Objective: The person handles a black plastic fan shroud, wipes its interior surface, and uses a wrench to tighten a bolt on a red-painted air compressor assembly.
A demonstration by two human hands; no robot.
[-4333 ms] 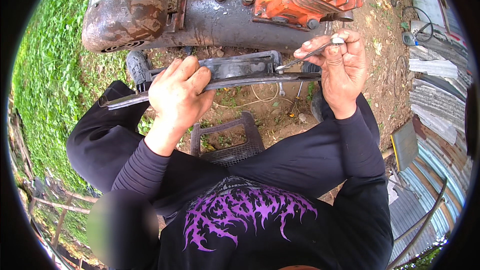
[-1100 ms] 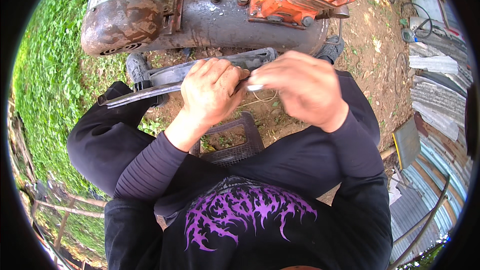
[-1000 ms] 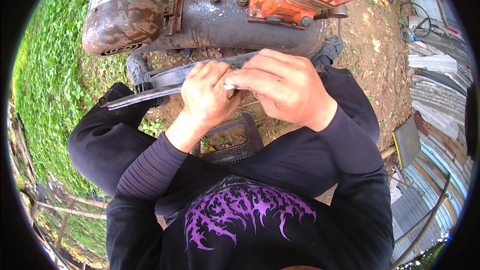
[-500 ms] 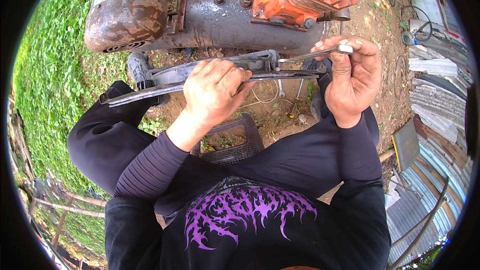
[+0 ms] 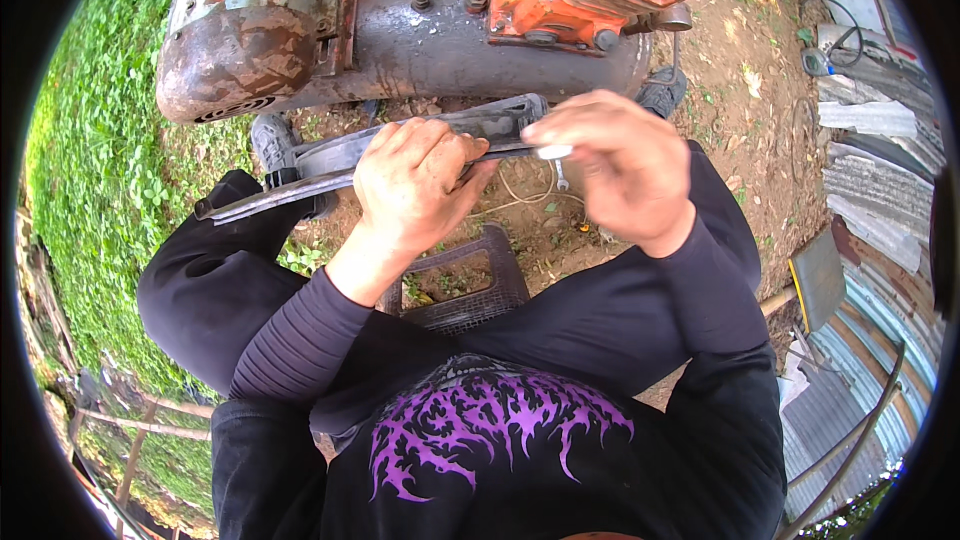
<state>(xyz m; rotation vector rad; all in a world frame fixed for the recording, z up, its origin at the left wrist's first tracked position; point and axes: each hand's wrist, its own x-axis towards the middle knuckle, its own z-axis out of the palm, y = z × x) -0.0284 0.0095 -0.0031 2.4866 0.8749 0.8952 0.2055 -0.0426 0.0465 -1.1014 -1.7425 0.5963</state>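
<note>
My left hand (image 5: 415, 180) is closed around a long, dark, curved metal piece (image 5: 285, 196), which looks like a guard or frame, held tilted over my lap. At the piece's right end my right hand (image 5: 625, 165), blurred by motion, has its fingers curled around a wrench. Only the pale end of the wrench (image 5: 553, 151) shows below the fingers; my hand hides the rest. Whether the wrench touches the piece cannot be made out. On the dirt beyond lies another wrench (image 5: 562, 178).
Across from me lies an air compressor with a dark tank (image 5: 430, 50), a rusty motor (image 5: 235, 55) and an orange pump head (image 5: 570, 5). A dark plastic stool (image 5: 490, 290) is below my hands. Corrugated sheets (image 5: 880, 180) lie at right, grass (image 5: 90, 160) at left.
My right hand has swung left and down with the wrench, from beyond the piece's right end to over it. My left hand keeps its hold, shifted slightly left.
</note>
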